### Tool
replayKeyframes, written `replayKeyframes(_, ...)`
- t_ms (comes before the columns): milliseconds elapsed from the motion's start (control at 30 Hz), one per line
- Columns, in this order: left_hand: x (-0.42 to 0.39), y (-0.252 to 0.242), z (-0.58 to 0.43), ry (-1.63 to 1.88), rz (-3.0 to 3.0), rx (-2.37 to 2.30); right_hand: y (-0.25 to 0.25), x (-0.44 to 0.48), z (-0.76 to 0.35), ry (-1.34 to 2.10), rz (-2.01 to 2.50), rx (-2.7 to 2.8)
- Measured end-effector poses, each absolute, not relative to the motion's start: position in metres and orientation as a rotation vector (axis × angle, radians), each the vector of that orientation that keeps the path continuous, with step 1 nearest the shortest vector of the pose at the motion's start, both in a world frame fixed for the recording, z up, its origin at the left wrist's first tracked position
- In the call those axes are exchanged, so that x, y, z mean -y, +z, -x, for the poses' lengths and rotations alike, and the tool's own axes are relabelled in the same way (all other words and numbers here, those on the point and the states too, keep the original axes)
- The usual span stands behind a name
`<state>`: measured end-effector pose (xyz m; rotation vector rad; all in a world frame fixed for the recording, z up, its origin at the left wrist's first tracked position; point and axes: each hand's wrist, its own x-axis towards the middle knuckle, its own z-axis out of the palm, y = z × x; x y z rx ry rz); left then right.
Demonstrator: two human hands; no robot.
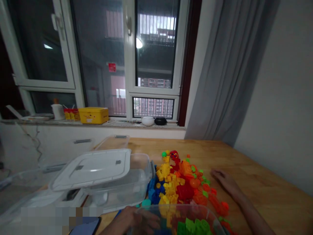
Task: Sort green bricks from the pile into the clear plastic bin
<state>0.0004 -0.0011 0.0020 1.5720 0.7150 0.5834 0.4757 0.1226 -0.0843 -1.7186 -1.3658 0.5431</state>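
Observation:
My left hand (144, 219) is at the left side of a clear plastic bin (195, 208) at the bottom of the view. Its fingers look loosely spread over blue pieces, and their tips are blurred. Bright green toy blocks (194, 227) lie in the bin. My right hand (222, 178) rests on the table with its fingers stretched out, just right of a heap of toy blocks. Within the heap are yellow blocks (168, 186), red blocks (185, 192), blue blocks (154, 191) and orange blocks (186, 168). A red patterned ball (173, 155) tops its far end.
Left of the heap stands a clear storage box (122, 192) with a white lid (95, 168) lying tilted across it. A phone (85, 226) is near the front edge. On the windowsill are a yellow box (93, 115), a white pot (148, 121) and a black pot (160, 121).

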Motion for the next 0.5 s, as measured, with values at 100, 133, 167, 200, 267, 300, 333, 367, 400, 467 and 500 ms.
replayKeyframes(100, 0.0, -0.001, 0.0, 0.579, -1.55, -0.697, -0.087, -0.124, -0.473, 0.618, 1.658, 1.463)
replayKeyframes(133, 0.0, -0.003, 0.0, 0.592, -1.553, -0.694, -0.087, -0.124, -0.472, 0.644, 1.64, 1.497)
replayKeyframes(167, -0.001, -0.006, 0.0, 0.601, -1.557, -0.687, -0.087, -0.124, -0.472, 0.665, 1.624, 1.527)
replayKeyframes(200, -0.002, -0.008, 0.0, 0.605, -1.562, -0.679, -0.087, -0.124, -0.471, 0.681, 1.614, 1.552)
replayKeyframes(267, -0.004, -0.011, 0.001, 0.609, -1.583, -0.687, -0.087, -0.124, -0.47, 0.702, 1.602, 1.59)
replayKeyframes(300, -0.005, -0.011, 0.001, 0.591, -1.594, -0.695, -0.087, -0.124, -0.47, 0.708, 1.599, 1.605)
replayKeyframes(333, -0.006, -0.01, 0.0, 0.575, -1.605, -0.703, -0.087, -0.124, -0.47, 0.713, 1.595, 1.619)
replayKeyframes(367, -0.006, -0.009, 0.0, 0.561, -1.61, -0.704, -0.087, -0.123, -0.47, 0.717, 1.592, 1.631)
replayKeyframes(400, -0.006, -0.007, 0.0, 0.554, -1.608, -0.7, -0.087, -0.123, -0.47, 0.72, 1.59, 1.641)
replayKeyframes(467, -0.004, -0.003, 0.0, 0.555, -1.584, -0.677, -0.086, -0.123, -0.469, 0.721, 1.59, 1.655)
replayKeyframes(500, -0.004, -0.001, 0.0, 0.573, -1.572, -0.669, -0.085, -0.122, -0.469, 0.721, 1.591, 1.661)
